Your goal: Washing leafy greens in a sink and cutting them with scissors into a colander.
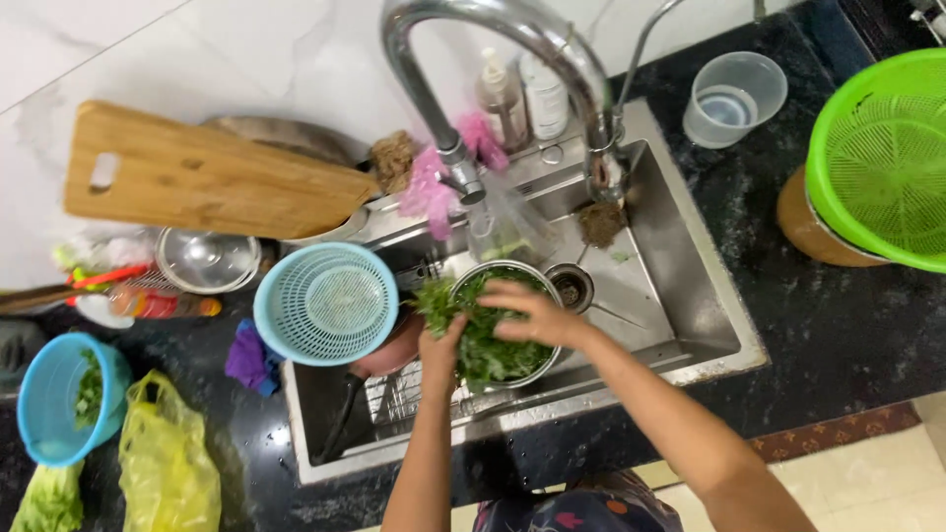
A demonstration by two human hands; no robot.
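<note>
Over the sink: we work leafy greens [488, 345] in a steel bowl [532, 369].
Our left hand [440, 345]: fingers closed on a clump of greens.
Our right hand [537, 313]: fingers spread wide over the greens.
Sink [680, 305]: steel, under a curved tap [493, 59].
Worktop [838, 315]: black speckled stone, carrying a green colander [882, 163].
Wall [246, 49]: white marble.

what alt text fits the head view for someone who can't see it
Both hands, left hand and right hand, are in leafy greens in a metal bowl in a steel sink. A light blue colander sits beside it.
</note>
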